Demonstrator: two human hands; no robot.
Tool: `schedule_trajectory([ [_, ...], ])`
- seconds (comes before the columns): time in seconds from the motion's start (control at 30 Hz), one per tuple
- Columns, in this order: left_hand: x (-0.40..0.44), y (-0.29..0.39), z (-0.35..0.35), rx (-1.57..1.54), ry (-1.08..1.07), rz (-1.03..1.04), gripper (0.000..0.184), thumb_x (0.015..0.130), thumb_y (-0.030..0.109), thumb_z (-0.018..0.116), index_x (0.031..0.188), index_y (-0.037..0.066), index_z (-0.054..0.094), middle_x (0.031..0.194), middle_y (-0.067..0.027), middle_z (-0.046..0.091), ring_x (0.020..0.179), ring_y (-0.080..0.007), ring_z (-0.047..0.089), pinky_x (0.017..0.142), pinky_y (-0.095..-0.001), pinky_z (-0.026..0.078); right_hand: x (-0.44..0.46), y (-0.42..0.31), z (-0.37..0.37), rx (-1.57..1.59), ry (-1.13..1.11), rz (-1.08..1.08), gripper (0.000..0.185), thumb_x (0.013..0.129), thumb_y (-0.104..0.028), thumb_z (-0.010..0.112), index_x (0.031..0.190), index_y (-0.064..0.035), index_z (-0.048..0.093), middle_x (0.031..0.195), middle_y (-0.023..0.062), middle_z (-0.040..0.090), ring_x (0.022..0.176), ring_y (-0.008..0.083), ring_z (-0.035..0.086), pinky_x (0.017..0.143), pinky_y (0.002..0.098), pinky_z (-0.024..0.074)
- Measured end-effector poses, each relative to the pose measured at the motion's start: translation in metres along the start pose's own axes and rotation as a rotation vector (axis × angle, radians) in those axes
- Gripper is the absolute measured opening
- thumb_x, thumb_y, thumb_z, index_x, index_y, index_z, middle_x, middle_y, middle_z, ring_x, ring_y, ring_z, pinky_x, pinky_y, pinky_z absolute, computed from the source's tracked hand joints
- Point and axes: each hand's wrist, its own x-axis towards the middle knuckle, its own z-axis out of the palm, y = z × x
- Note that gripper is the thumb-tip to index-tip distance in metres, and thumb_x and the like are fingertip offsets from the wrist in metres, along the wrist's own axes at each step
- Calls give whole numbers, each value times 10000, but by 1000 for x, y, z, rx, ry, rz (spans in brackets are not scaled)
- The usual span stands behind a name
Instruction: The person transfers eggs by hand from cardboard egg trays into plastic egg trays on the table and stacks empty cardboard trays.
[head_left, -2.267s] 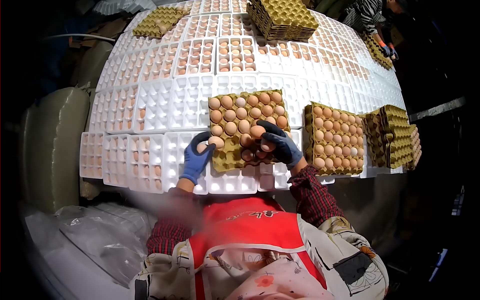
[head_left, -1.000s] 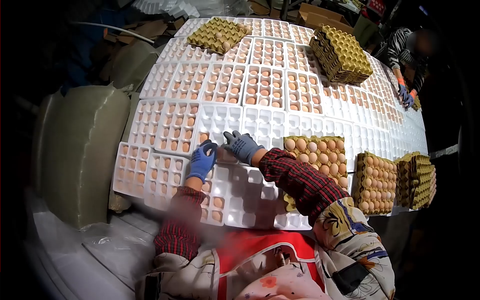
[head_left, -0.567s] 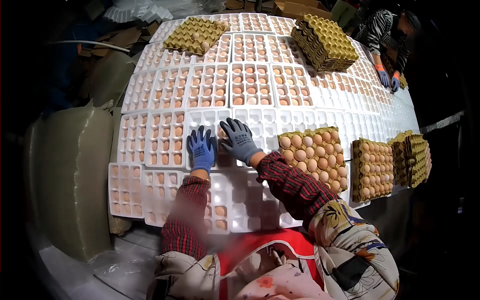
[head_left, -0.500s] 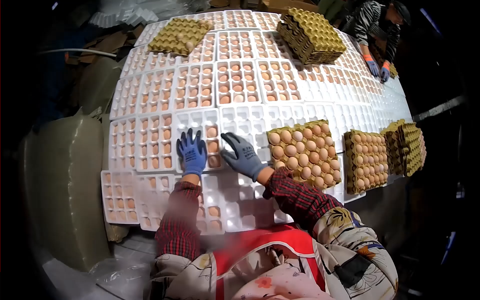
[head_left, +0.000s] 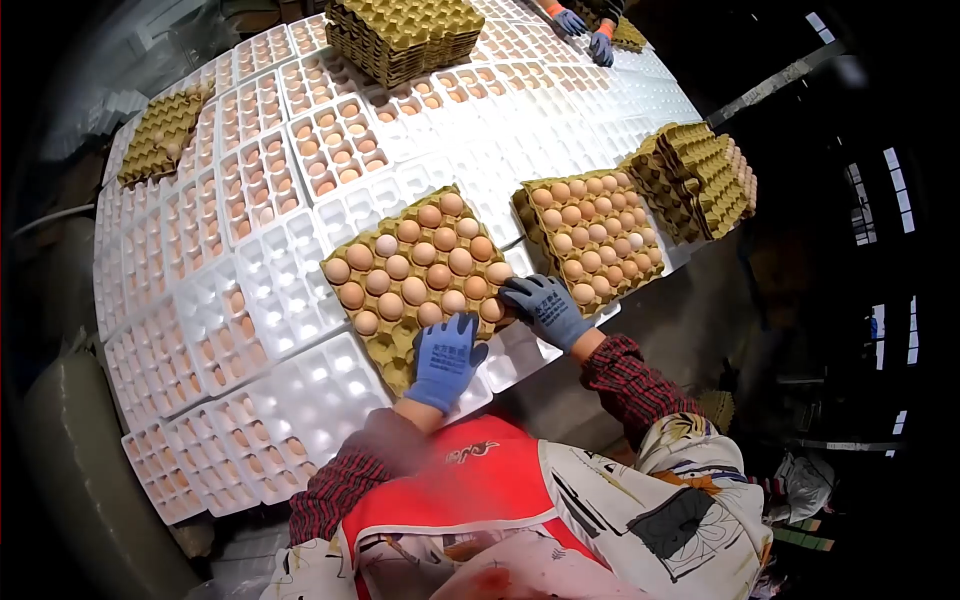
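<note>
Left grip (head_left: 445, 362), right grip (head_left: 548, 308): at near edge of pulp tray (head_left: 393, 362), whether grasping cannot be told; eggs (head_left: 438, 276) ahead; second tray (head_left: 527, 216) beyond right grip

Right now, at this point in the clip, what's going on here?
A person's blue-gloved left hand and right hand are at the near side of an olive-yellow moulded egg tray, close over its round brown eggs; whether either hand grips one is unclear. The tray lies on white compartmented trays, many holding eggs. Another olive-yellow tray of eggs sits to the right, and another person's gloved hands are at the far side.
</note>
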Motion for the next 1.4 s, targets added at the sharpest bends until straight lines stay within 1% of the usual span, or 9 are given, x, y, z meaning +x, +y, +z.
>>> schedule_trajectory([
  [0.2, 14, 15, 10, 39, 110, -108, 310, 825, 269, 653, 1081, 101, 609, 942, -93, 587, 801, -289, 611, 677, -418, 494, -2, 35, 7, 131, 31, -188, 296, 823, -79, 652, 1109, -145, 614, 1055, 69, 582, 927, 243, 606, 813, 373, 483],
  [0.4, 16, 19, -9, -1423, 164, -772, 257, 866, 173, 711, 1057, 27, 622, 922, -54, 622, 871, -146, 612, 737, -286, 518, 20, 59, -17, 1779, 11, 510, 307, 887, -154, 698, 1157, -52, 593, 1076, 36, 625, 951, 109, 602, 802, 261, 520],
  [0.47, 34, 32, 20, -454, 157, -226, 317, 850, 220, 698, 1114, 79, 594, 981, -92, 634, 860, -219, 629, 721, -357, 520, 41, 73, 1, 1502, -241, 434, 298, 896, -255, 693, 1123, -80, 611, 980, 67, 663, 850, 156, 644, 763, 294, 519],
  [0.6, 51, 62, 51, 310, -17, -242, 424, 774, 222, 689, 1162, 120, 551, 1046, -129, 547, 877, -314, 606, 697, -431, 509, 54, 61, 3, 106, -63, -186, 408, 781, -187, 691, 1178, -150, 603, 1156, 86, 581, 934, 292, 651, 782, 414, 526],
  [0.8, 36, 37, 28, -318, 261, -209, 471, 836, 252, 717, 1248, 74, 576, 1069, -112, 654, 950, -239, 651, 754, -357, 529, 52, 66, 4, 147, -3, -306, 401, 751, -116, 699, 1147, -147, 640, 1038, 87, 628, 868, 282, 649, 780, 369, 535],
  [0.93, -3, 18, -50, -1737, 414, -605, 579, 902, 141, 576, 1454, 104, 405, 1147, -66, 633, 1008, -151, 617, 760, -241, 497, 34, 82, -9, 1643, -204, 404, 469, 863, -186, 709, 1301, -68, 590, 1128, 46, 674, 1025, 143, 645, 774, 300, 539],
  [1.0, -6, 11, -74, -1683, 475, -641, 591, 870, 164, 645, 1427, 100, 457, 1182, -53, 604, 1070, -161, 597, 793, -275, 506, 29, 67, -31, 1983, -163, 349, 516, 868, -153, 707, 1352, -79, 543, 1178, 60, 647, 1066, 164, 637, 779, 307, 539],
  [1.2, 21, 2, -35, 391, 29, -454, 560, 756, 340, 771, 1225, 96, 587, 1330, -128, 504, 1116, -329, 544, 855, -433, 517, 62, 5, -29, 103, -120, -162, 291, 781, -177, 686, 1063, -121, 639, 1355, 147, 460, 1083, 336, 582, 796, 425, 553],
  [1.4, 29, 2, -5, 564, -69, -579, 360, 795, 261, 686, 1105, 113, 581, 1299, -112, 507, 1096, -318, 518, 786, -397, 526, 69, -10, 18, -248, -56, -183, 225, 803, -119, 596, 1019, -141, 653, 1325, 138, 478, 948, 351, 596, 628, 410, 567],
])
